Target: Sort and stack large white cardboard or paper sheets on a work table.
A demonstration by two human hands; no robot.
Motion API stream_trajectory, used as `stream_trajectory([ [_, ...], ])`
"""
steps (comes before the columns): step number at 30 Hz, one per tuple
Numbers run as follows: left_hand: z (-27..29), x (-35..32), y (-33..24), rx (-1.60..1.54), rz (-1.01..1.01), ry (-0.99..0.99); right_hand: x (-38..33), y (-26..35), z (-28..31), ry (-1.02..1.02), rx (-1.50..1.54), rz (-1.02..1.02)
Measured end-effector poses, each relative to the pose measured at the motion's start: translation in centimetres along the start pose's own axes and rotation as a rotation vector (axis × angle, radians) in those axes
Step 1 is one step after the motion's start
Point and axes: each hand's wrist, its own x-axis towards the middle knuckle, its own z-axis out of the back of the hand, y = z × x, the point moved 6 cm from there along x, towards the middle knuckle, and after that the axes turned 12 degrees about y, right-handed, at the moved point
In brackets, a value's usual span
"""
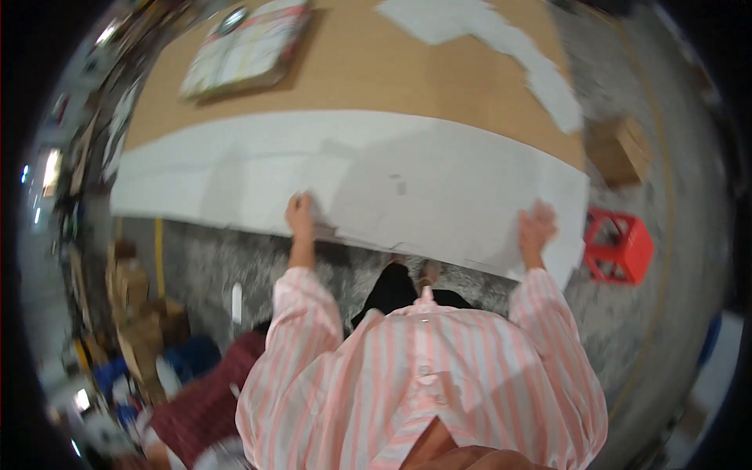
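A long white sheet (pixel 462 188) covers the near part of a brown-topped table (pixel 376 74), reaching its front edge. My left hand (pixel 299 215) is over the sheet close to that edge, its fingers curled closed. What they hold, if anything, is hidden. Farther right, my right hand (pixel 537 225) is at the sheet's right part, slightly blurred, with its fingers apart. Small dark marks show on the sheet between my hands. Under my left wrist, the near edge looks uneven.
A plastic-wrapped bundle (pixel 247 48) with a round metallic object (pixel 233 20) on it lies at the far left. Irregular white pieces (pixel 509 39) lie far right. A red stool (pixel 619 247) and cardboard box (pixel 619 150) stand right of the table. Cartons (pixel 141 337) are piled left, near a person in maroon (pixel 205 395).
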Motion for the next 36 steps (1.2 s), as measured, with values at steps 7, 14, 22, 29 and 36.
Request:
stream_trajectory([
  [7,-4.2,-4.8,-5.4,0.037,-0.389,0.032,-1.0,-1.2,-0.2,0.038,-0.072,-0.025],
  [14,-8.3,-10.5,-5.4,0.480,-0.403,0.043,-3.9,-7.2,-2.2,0.113,-0.027,-0.033],
  [22,-10.5,-14.9,-4.3,0.334,-0.194,0.040,-7.1,-13.2,-1.7,0.146,0.011,-0.072],
  [29,-10.8,-20.7,-1.8,-0.349,0.128,0.237,-8.7,-14.7,-1.1,0.162,-0.110,0.018],
  [36,-15.6,-23.6,-0.9,-0.315,0.011,0.180,-16.7,-18.0,4.3,0.116,-0.417,0.044],
])
